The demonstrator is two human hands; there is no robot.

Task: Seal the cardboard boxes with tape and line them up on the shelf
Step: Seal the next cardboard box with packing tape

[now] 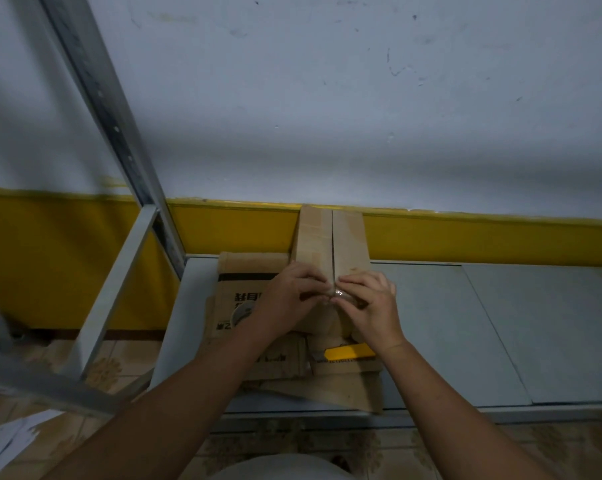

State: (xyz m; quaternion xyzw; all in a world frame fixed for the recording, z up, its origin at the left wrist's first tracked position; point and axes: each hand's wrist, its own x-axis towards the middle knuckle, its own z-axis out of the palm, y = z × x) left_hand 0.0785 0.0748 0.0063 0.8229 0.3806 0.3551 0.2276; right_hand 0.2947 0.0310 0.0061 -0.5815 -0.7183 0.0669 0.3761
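Pressing on a box [348, 244] atop the grey shelf [448, 323], under a white-and-yellow wall [327, 98], the left hand [289, 296] and right hand [372, 306] pinched clear tape [337, 293].

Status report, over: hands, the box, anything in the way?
Left hand, right hand: both pinching clear tape at near edge of box. Top seam not yet taped. Yellow knife lies by right wrist, not blocking.

A grey-white wall [327, 98], scuffed with dark marks, fills the view from 10 to 2 o'clock. A yellow band [483, 237] runs along its foot from 9 to 3 o'clock. A yellow knife [349, 352] lies at 5 o'clock. Patterned floor tiles [112, 368] show at 7 o'clock, with white paper [8, 441] at 8 o'clock.
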